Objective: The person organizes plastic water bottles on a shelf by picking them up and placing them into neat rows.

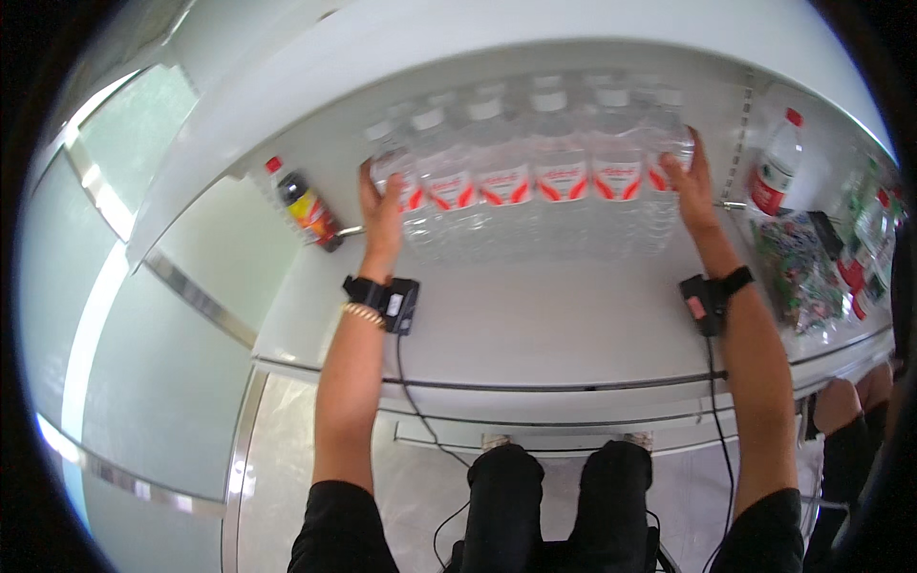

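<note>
A block of clear plastic water bottles (562, 179) with white caps and red-and-white labels stands upright on the white shelf (537, 315). Several bottles form its front row, and more caps show blurred behind them. Whether film wraps them I cannot tell. My left hand (381, 211) grips the left end bottle, thumb in front and fingers around the outer side. At the opposite end, my right hand (691, 186) holds the last bottle in the same way. Both wrists carry a strapped black device with a cable.
A dark drink bottle (308, 204) with a red cap leans in view at the left. On the right are a clear red-capped bottle (775, 165), a plastic bag of small colourful items (802, 268) and further bottles (863, 251). Another person's knee (838, 406) shows at lower right.
</note>
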Motion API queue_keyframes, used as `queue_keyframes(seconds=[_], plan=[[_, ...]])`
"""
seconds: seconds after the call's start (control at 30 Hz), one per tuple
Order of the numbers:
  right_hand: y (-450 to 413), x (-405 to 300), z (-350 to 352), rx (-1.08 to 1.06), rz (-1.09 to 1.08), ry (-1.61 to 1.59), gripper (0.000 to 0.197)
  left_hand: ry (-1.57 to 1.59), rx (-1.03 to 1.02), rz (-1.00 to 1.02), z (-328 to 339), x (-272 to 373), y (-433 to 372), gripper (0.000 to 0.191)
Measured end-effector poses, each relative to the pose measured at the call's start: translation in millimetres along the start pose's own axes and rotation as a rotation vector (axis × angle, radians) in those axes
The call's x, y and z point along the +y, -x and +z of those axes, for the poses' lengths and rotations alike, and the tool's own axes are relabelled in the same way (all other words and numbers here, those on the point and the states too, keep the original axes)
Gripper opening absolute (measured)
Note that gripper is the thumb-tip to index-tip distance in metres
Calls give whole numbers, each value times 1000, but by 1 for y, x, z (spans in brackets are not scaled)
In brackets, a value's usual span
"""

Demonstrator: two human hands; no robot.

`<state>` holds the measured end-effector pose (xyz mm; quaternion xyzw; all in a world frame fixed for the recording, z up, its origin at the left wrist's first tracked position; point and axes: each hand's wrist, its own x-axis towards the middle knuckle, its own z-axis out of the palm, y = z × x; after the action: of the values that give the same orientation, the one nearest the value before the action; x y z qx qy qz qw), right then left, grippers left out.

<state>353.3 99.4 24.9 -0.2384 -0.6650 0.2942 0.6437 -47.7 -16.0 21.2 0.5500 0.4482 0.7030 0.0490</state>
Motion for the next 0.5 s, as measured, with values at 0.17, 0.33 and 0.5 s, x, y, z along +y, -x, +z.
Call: queue_keyframes(seconds=[0.17,0.33,0.5], plan=[[4,-7,6,-10,-39,28,57,4,-97,152,0,21,-1,63],[3,-5,9,-65,0,95,65,18,-63,72,-3,16,0,67],[-2,-4,4,5,-19,60,64,35,-84,102,13,24,3,67]])
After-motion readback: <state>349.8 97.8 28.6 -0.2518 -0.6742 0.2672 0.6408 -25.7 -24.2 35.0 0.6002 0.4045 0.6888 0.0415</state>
